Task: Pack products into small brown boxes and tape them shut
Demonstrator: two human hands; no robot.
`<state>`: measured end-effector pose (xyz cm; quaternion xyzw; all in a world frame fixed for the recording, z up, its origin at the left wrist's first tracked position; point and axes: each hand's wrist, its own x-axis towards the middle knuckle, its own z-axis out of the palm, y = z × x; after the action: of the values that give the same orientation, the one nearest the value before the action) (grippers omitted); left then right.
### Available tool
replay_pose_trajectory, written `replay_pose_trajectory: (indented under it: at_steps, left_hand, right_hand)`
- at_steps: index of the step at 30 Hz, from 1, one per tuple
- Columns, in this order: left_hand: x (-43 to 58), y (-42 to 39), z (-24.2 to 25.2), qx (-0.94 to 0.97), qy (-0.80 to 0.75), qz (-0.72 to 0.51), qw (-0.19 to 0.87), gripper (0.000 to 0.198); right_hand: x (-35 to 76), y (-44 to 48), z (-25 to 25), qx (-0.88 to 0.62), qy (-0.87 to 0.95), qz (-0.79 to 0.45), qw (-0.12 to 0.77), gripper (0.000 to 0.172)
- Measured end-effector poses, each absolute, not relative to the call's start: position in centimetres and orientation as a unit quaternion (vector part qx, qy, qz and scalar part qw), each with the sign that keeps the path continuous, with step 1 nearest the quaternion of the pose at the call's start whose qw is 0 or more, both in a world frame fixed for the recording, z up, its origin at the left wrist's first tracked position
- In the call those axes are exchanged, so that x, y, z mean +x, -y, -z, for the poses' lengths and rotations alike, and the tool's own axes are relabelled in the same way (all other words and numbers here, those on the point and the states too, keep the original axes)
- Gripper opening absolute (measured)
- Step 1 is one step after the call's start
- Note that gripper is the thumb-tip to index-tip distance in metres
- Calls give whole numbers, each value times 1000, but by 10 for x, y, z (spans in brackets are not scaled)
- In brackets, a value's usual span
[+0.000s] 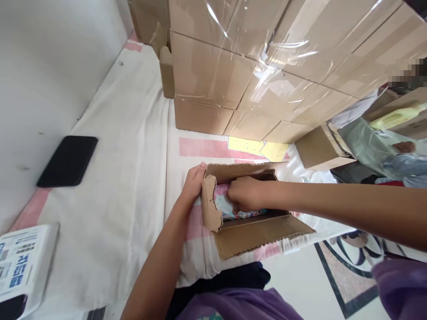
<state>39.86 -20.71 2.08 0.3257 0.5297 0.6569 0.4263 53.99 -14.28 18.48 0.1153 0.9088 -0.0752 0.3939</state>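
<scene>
An open cardboard box [263,238] with torn-edged flaps sits near the front edge of the cloth-covered surface. My left hand [194,180] grips its left end from outside, with the thumb up at the rim. Down inside the box, my right hand [247,194] is closed at a pink, white and blue printed packet [223,202]. Curled fingers hide part of the packet, and the fingertips are mostly out of sight.
Cardboard boxes [213,71] wrapped in clear film are stacked behind. Yellow paper pieces [247,146] lie before them. A smaller box [322,149] stands right, a black phone [68,161] left, and a white case with blue print [28,262] lower left.
</scene>
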Motion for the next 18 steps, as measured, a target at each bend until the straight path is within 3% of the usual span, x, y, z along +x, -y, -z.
replay_pose_trajectory:
  at_steps: [4,12,18]
  left_hand:
    - [396,206,-19,335,-528,-655,424,42]
    - [397,214,-30,363,-531,-618,452,60]
    - [393,211,-25,404,-550,-595,424,61]
  right_hand:
    - [550,129,-193,60,-891,105,438,27]
    - [572,142,-179,132,-908,98,385,23]
    - [564,143,-178,141,-898,99,404,23]
